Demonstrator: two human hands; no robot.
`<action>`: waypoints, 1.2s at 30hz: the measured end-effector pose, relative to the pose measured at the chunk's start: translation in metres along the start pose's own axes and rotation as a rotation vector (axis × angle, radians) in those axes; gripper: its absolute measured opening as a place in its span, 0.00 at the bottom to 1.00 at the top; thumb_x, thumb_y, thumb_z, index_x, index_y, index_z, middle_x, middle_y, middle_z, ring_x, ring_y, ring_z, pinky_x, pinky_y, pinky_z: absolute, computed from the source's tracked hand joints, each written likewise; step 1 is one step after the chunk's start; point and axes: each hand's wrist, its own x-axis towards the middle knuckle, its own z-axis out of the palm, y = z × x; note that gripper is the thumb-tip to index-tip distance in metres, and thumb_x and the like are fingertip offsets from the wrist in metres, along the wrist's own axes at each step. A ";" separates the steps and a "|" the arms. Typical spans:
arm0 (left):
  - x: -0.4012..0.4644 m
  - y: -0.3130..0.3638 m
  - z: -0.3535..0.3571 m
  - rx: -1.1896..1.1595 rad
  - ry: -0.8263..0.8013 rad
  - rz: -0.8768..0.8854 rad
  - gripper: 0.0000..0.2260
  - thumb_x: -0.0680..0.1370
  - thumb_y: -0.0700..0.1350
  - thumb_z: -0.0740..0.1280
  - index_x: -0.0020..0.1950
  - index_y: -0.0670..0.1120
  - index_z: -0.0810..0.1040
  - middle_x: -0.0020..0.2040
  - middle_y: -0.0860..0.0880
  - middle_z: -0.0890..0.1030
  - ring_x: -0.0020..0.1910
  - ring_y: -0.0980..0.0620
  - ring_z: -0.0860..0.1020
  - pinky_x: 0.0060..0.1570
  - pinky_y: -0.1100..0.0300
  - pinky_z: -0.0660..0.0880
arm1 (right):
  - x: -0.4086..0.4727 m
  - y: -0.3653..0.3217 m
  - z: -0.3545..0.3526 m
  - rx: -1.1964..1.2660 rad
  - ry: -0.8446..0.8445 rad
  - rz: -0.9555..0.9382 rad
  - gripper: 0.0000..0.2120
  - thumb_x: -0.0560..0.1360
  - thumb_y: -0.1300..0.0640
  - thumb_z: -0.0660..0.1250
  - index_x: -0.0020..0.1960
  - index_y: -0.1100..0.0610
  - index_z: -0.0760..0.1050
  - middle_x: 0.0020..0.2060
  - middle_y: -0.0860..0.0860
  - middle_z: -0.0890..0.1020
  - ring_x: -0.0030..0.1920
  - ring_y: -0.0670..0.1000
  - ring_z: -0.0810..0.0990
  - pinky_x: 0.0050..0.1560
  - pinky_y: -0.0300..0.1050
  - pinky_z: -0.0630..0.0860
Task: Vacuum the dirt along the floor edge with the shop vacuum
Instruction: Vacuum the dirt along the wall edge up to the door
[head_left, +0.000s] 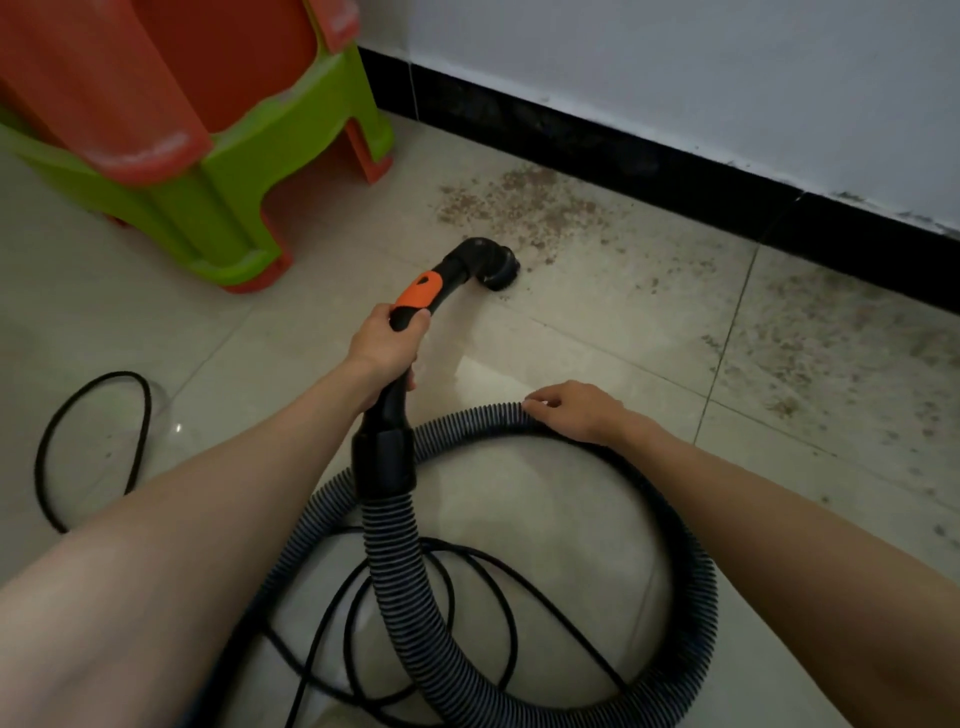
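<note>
Now left hand (382, 345) fingers grip smooth black wand (415, 306); right hand (574, 410) fingers pinch ribbed hose (467, 418); gritty dirt (519, 208).

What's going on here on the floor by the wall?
A person is vacuuming. The left hand grips the vacuum handle, its nozzle down on the tile at the near edge of the dirt along the baseboard. The right hand holds the ribbed hose. More dirt lies to the right.
</note>
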 end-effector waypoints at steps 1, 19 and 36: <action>-0.002 0.000 0.002 0.017 0.005 0.000 0.14 0.80 0.51 0.61 0.60 0.43 0.68 0.37 0.45 0.72 0.25 0.48 0.71 0.26 0.59 0.70 | 0.002 0.001 0.002 0.009 0.026 0.016 0.20 0.80 0.39 0.55 0.67 0.44 0.75 0.66 0.50 0.77 0.66 0.56 0.73 0.68 0.59 0.66; -0.014 -0.005 -0.015 -0.129 -0.048 -0.129 0.13 0.78 0.48 0.63 0.56 0.41 0.71 0.33 0.44 0.71 0.25 0.48 0.69 0.24 0.60 0.71 | -0.026 -0.081 -0.007 0.580 -0.009 -0.094 0.13 0.82 0.54 0.59 0.53 0.60 0.79 0.50 0.57 0.82 0.48 0.53 0.80 0.48 0.42 0.76; 0.002 -0.011 -0.050 -0.444 0.047 -0.172 0.23 0.81 0.59 0.54 0.43 0.40 0.72 0.33 0.45 0.73 0.30 0.49 0.72 0.33 0.58 0.73 | -0.068 -0.136 0.039 1.156 -0.461 -0.195 0.14 0.81 0.47 0.58 0.58 0.55 0.73 0.47 0.52 0.80 0.44 0.49 0.80 0.48 0.40 0.78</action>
